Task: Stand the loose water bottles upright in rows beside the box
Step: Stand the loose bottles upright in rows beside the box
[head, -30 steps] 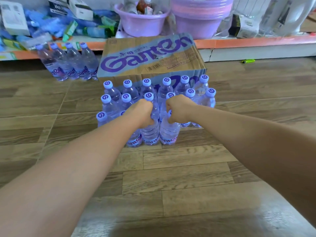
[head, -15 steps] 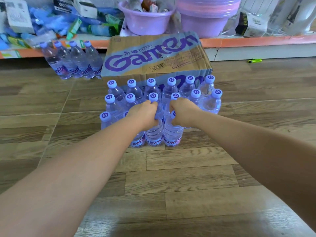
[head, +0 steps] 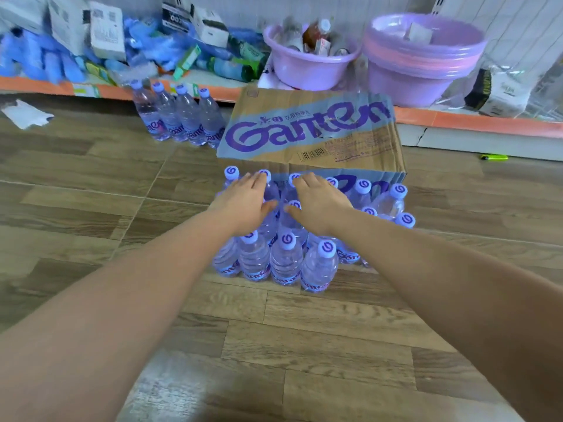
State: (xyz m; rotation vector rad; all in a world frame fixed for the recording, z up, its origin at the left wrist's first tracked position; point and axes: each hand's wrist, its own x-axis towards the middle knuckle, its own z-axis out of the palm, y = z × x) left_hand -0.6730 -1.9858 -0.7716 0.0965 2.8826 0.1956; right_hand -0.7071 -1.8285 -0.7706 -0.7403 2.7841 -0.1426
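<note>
Both the left hand [head: 243,202] and right hand [head: 320,202] hover released, fingers spread, directly above upright clear purple-capped plastic water bottles [head: 286,260]

Wood-look plank floor [head: 335,345] fills the near ground, brown boards with grey streaks and a soft sheen of daylight at the bottom edge. Along the far side runs a low shelf with an orange front edge [head: 475,121], white panel beneath it. On the shelf's left end, a heap of blue packets [head: 39,60] and white cartons [head: 106,33]; toward the right, a lilac basin [head: 307,67] full of odds and ends, then stacked lilac basins [head: 423,60]. White scrap of paper [head: 26,115] lies at the floor's left edge; green lighter [head: 494,157] at the right.
</note>
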